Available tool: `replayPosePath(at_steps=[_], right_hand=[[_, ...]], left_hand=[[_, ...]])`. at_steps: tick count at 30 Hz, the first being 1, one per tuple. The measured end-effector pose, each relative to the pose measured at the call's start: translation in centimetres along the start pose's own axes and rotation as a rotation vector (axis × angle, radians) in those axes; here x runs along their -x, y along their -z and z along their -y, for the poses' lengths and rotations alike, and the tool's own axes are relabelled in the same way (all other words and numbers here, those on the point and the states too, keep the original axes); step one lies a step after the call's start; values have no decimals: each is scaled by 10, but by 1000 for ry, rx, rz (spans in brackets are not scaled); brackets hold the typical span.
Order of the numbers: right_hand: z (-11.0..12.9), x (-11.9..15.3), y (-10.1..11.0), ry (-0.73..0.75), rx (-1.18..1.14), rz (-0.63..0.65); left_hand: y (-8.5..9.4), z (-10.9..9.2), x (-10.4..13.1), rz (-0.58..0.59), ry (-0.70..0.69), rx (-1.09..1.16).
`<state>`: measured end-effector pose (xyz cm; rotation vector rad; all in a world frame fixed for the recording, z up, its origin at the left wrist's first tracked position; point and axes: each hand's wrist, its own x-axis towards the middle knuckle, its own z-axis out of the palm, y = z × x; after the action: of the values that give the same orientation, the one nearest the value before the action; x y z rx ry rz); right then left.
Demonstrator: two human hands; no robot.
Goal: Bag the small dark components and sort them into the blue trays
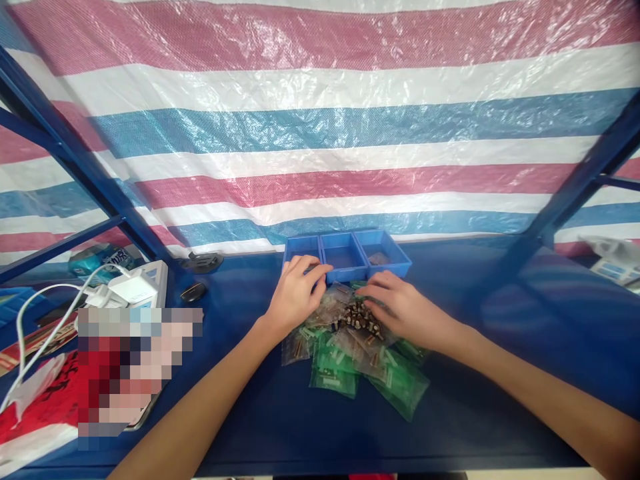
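Observation:
A heap of small clear plastic bags [327, 310] and green plastic bags [335, 367] lies on the blue tabletop. Thin brownish pieces show inside some bags, and a cluster of small dark and pale parts [357, 319] sits amid the heap. My left hand [297, 290] is at the near wall of the left blue bin [301, 241], fingers loosely bent and apart. Over the right side of the heap, my right hand [397, 303] reaches with fingers apart, its fingertips beside the small parts. Nothing shows in either hand. My hands partly cover the bags beneath.
Behind the heap stand a middle blue bin [345, 274] and a right blue bin [393, 268]. On the left lie a power strip [156, 280] with white chargers and cables, a small black object [193, 292] and red packaging [55, 380]. A striped sheet [320, 153] hangs behind.

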<state>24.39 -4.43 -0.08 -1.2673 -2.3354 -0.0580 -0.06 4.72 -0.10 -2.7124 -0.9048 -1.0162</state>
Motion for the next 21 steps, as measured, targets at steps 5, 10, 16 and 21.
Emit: replayPosePath(at_steps=[5,10,16,21], right_hand=[[-1,1,-4,-35,-78,120],[-7,-1,-7,-52,-123,117],[-3,-1,-7,-26,-65,94],[-2,-2,-4,-42,-148,41]], left_hand=[[-1,-16,1,221,-121,123],[-10,-17,5,288,-134,174],[-10,-17,5,291,-119,173],[-11,-17,5,275,-158,140]])
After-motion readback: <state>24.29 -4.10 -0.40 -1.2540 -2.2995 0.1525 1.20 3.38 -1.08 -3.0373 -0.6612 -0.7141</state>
